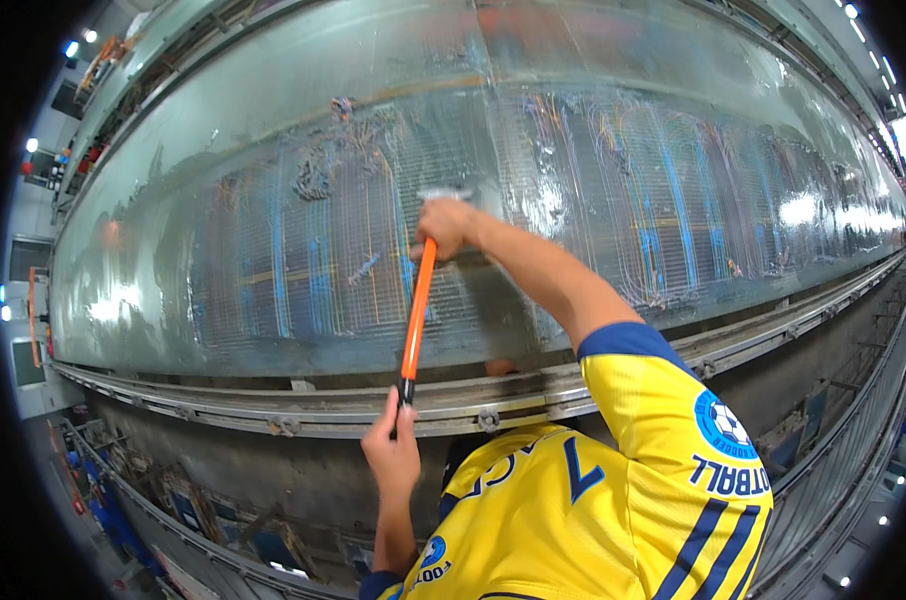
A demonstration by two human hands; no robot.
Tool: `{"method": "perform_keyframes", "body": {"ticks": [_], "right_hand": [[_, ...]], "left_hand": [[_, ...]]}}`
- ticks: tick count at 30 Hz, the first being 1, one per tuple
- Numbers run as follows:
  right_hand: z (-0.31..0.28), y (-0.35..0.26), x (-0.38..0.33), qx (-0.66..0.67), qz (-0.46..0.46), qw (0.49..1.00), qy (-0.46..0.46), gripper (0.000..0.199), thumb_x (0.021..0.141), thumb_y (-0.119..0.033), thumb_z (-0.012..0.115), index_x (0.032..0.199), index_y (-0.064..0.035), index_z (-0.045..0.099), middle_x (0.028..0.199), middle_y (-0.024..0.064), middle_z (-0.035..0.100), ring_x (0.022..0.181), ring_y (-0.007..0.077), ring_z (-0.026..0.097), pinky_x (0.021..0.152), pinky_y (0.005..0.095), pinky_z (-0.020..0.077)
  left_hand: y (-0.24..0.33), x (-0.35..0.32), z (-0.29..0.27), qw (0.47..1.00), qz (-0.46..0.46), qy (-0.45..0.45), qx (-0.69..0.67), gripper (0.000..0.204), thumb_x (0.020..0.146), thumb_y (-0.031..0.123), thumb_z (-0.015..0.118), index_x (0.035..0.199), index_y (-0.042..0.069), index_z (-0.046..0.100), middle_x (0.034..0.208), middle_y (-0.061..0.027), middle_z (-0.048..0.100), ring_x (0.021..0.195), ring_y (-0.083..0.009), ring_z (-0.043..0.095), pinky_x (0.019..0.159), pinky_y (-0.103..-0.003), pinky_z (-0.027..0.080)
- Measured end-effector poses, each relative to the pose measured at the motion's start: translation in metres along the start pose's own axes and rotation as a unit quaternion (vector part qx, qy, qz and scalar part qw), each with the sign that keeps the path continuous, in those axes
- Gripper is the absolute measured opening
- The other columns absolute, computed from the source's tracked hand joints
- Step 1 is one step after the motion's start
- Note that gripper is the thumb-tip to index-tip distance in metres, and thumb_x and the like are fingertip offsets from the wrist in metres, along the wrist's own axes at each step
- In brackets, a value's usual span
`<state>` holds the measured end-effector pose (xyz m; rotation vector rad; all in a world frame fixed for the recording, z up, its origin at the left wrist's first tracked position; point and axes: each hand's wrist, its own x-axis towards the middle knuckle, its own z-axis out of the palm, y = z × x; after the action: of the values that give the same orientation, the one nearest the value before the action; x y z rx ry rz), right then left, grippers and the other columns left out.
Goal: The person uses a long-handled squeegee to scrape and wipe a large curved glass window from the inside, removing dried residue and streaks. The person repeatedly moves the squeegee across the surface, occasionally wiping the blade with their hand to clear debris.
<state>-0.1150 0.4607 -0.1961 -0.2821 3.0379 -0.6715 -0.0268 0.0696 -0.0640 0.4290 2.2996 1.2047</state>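
An orange pole (418,310) with a black end slants over the near side of a long, wet, glossy table surface (233,120). My left hand (391,440) is wrapped round its black end, just in front of the table's metal edge rail. Farther up the pole, over the middle of the table, my right hand (445,226) is closed on it. A pale, blurred tool head (443,193) shows just beyond my right hand; its kind is hard to tell. Beneath it lie rows of thin coloured strands (358,270) under or on the wet film.
Tangled dark clumps (313,180) lie left of the tool head. A metal rail (423,415) runs along the near edge, with a trough (273,480) below it. Railings (833,470) stand at the right. More coloured strands (673,210) extend to the right.
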Motion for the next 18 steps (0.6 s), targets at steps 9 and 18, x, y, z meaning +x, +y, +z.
{"method": "perform_keyframes", "body": {"ticks": [9,18], "right_hand": [[0.046,-0.085,-0.155,-0.014,0.014,0.981,0.195,0.057,0.089,-0.055,0.069,0.051,-0.0148,0.056,0.053,0.0057,0.057,0.058,0.0305,0.059,0.059,0.0425,0.0472],[0.018,-0.021,-0.092,-0.025,0.025,0.98,0.197,0.052,0.088,-0.051,0.069,0.052,-0.0142,0.059,0.053,0.0098,0.057,0.057,0.0352,0.06,0.056,0.0464,0.0475]], "left_hand": [[-0.02,-0.079,-0.033,0.988,0.096,-0.107,0.051,0.035,0.091,0.003,0.072,0.125,-0.006,0.069,0.088,-0.0177,0.073,0.078,-0.0228,0.072,0.072,-0.032,0.054],[0.018,-0.022,-0.006,0.994,0.076,-0.058,0.058,0.035,0.094,0.006,0.069,0.127,-0.005,0.068,0.084,-0.0179,0.071,0.074,-0.0186,0.067,0.071,-0.031,0.051]]}}
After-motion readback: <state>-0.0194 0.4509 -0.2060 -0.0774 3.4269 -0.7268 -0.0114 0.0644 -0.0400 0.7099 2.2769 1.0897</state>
